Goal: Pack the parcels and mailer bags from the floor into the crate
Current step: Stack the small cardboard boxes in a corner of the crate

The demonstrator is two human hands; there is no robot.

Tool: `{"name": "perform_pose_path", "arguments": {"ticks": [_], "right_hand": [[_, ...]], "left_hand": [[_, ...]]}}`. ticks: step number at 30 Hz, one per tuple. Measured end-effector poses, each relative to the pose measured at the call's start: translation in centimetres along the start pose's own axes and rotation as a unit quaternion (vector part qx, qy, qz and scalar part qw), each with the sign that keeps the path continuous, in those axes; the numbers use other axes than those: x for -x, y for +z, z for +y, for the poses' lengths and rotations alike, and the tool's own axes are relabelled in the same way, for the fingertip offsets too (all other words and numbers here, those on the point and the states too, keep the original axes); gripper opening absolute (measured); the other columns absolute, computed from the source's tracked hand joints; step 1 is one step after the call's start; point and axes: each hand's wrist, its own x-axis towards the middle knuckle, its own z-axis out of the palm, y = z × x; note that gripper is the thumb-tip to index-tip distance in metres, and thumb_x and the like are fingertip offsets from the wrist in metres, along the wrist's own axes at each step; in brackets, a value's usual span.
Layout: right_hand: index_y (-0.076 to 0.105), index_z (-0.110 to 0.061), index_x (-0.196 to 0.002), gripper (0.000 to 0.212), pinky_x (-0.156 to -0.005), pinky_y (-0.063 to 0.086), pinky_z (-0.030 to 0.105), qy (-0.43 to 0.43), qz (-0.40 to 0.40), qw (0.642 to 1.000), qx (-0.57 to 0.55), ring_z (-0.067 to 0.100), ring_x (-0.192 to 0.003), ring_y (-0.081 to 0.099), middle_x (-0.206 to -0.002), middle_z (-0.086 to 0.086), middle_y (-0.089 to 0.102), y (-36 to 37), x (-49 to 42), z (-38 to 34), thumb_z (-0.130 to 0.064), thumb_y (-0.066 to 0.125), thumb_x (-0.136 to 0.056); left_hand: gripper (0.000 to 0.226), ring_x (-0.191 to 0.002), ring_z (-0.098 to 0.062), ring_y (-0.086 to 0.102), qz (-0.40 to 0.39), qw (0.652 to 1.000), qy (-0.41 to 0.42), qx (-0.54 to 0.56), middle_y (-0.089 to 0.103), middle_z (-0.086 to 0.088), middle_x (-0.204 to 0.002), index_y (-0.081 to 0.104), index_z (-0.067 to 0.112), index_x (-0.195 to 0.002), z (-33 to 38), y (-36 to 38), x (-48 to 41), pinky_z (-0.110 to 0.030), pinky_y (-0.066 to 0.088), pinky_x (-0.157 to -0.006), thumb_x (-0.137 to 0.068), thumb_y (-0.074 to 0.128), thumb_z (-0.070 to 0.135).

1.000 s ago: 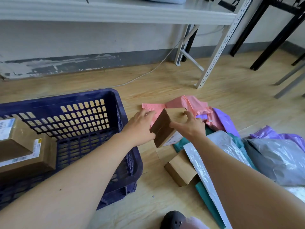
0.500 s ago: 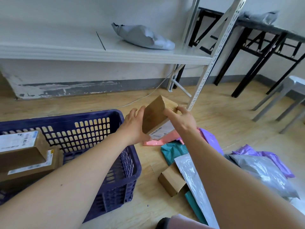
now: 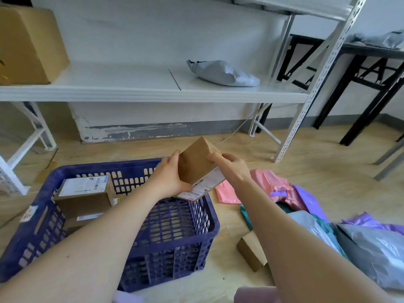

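I hold a brown cardboard parcel (image 3: 196,165) with a white label in the air over the far right corner of the dark blue crate (image 3: 209,228). My left hand (image 3: 169,177) grips its left side and my right hand (image 3: 232,166) grips its right side. Two labelled brown parcels (image 3: 85,197) are stacked inside the crate at the left. On the floor to the right lie a small brown parcel (image 3: 251,251), a pink mailer bag (image 3: 266,184), purple bags (image 3: 310,199), a teal bag and grey bags (image 3: 376,250), partly hidden by my right forearm.
A white metal shelf rack (image 3: 153,94) stands behind the crate, with a grey mailer bag (image 3: 223,73) and a large cardboard box (image 3: 28,44) on its shelf. A black table frame (image 3: 360,84) stands at the back right. A white cable runs along the wooden floor.
Both hands lifted the brown parcel off the pile of bags and carried it up and left, over the crate's corner. The view tilted up, showing more of the shelf.
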Motion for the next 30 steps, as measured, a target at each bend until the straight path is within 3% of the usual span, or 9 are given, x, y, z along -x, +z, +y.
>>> {"name": "perform_pose_path", "arguments": {"ticks": [2,6,9,12,17,21,24,27,30], "right_hand": [[0.066,-0.023,-0.101,0.038,-0.091,0.048,0.035,-0.004,-0.015,1.000,-0.011,0.018,-0.100,0.059,-0.091,-0.009,0.065,0.7,-0.4,0.0,-0.050,0.063,-0.074],[0.063,-0.018,-0.116,0.057,-0.086,0.042,0.031,0.000,-0.022,1.000,-0.013,0.019,-0.100,0.055,-0.104,-0.001,0.061,2.2,-0.7,0.0,-0.063,0.053,-0.081],[0.065,-0.013,-0.109,0.059,-0.083,0.039,0.033,0.024,-0.034,0.999,-0.003,0.023,-0.097,0.056,-0.104,0.005,0.064,3.3,-1.3,0.3,-0.062,0.040,-0.089],[0.065,-0.013,-0.086,0.053,-0.087,0.049,0.038,0.053,-0.057,0.997,0.019,0.025,-0.095,0.062,-0.098,0.009,0.068,4.9,-1.8,0.4,-0.059,0.037,-0.090],[0.062,-0.011,-0.101,0.048,-0.080,0.057,0.039,0.083,-0.102,0.991,0.013,0.024,-0.095,0.062,-0.102,0.008,0.067,8.1,-2.9,0.7,-0.054,0.045,-0.088],[0.057,-0.016,-0.117,0.045,-0.072,0.055,0.033,0.083,-0.130,0.987,0.056,0.022,-0.092,0.056,-0.100,0.002,0.059,11.2,-3.1,0.5,-0.050,0.048,-0.089],[0.056,-0.017,-0.117,0.045,-0.077,0.058,0.035,0.086,-0.173,0.977,0.087,0.022,-0.092,0.058,-0.108,0.001,0.058,14.0,-2.8,0.9,-0.050,0.054,-0.086],[0.055,-0.012,-0.120,0.052,-0.059,0.057,0.026,0.127,-0.231,0.958,0.108,0.019,-0.076,0.063,-0.106,0.004,0.059,16.8,-2.4,1.2,-0.051,0.058,-0.085],[0.052,-0.008,-0.114,0.048,-0.049,0.053,0.023,0.156,-0.298,0.935,0.112,0.016,-0.060,0.061,-0.091,0.007,0.061,19.3,-2.0,1.7,-0.047,0.058,-0.087]], "left_hand": [[0.113,-0.131,-0.028,0.037,0.000,1.000,-0.019,0.003,0.028,-0.006,-0.146,0.012,0.031,-0.148,-0.5,-0.8,0.3,-0.046,0.041,-0.103,-0.061,0.083,0.035],[0.107,-0.123,-0.025,0.045,-0.004,0.992,-0.085,0.095,0.033,-0.003,-0.145,0.017,0.026,-0.147,-1.7,-2.2,0.6,-0.041,0.046,-0.096,-0.064,0.083,0.034],[0.095,-0.105,-0.018,0.054,-0.019,0.971,-0.133,0.199,0.047,0.001,-0.126,0.025,0.023,-0.145,-3.0,-3.3,1.0,-0.035,0.046,-0.088,-0.068,0.080,0.036],[0.081,-0.100,-0.017,0.058,-0.025,0.960,-0.177,0.215,0.055,0.003,-0.119,0.039,0.023,-0.137,-4.9,-4.2,1.4,-0.037,0.051,-0.087,-0.069,0.078,0.042],[0.054,-0.089,-0.015,0.063,-0.021,0.952,-0.215,0.216,0.067,-0.001,-0.098,0.053,0.020,-0.123,-7.1,-5.4,2.2,-0.031,0.052,-0.068,-0.077,0.071,0.043],[0.039,-0.090,-0.019,0.064,0.007,0.941,-0.249,0.228,0.069,-0.004,-0.094,0.055,0.020,-0.112,-9.4,-6.5,2.9,-0.033,0.051,-0.073,-0.081,0.068,0.040],[0.033,-0.083,-0.019,0.066,0.019,0.923,-0.284,0.260,0.071,-0.007,-0.091,0.057,0.014,-0.108,-11.8,-7.2,3.5,-0.031,0.050,-0.068,-0.082,0.070,0.030],[0.033,-0.092,-0.020,0.064,0.062,0.900,-0.333,0.275,0.069,-0.005,-0.099,0.057,0.011,-0.107,-14.9,-7.5,3.9,-0.036,0.049,-0.086,-0.080,0.072,0.024],[0.043,-0.097,-0.021,0.061,0.093,0.882,-0.374,0.273,0.067,-0.004,-0.107,0.057,0.010,-0.118,-17.6,-7.2,4.0,-0.035,0.048,-0.089,-0.080,0.073,0.019]]}}
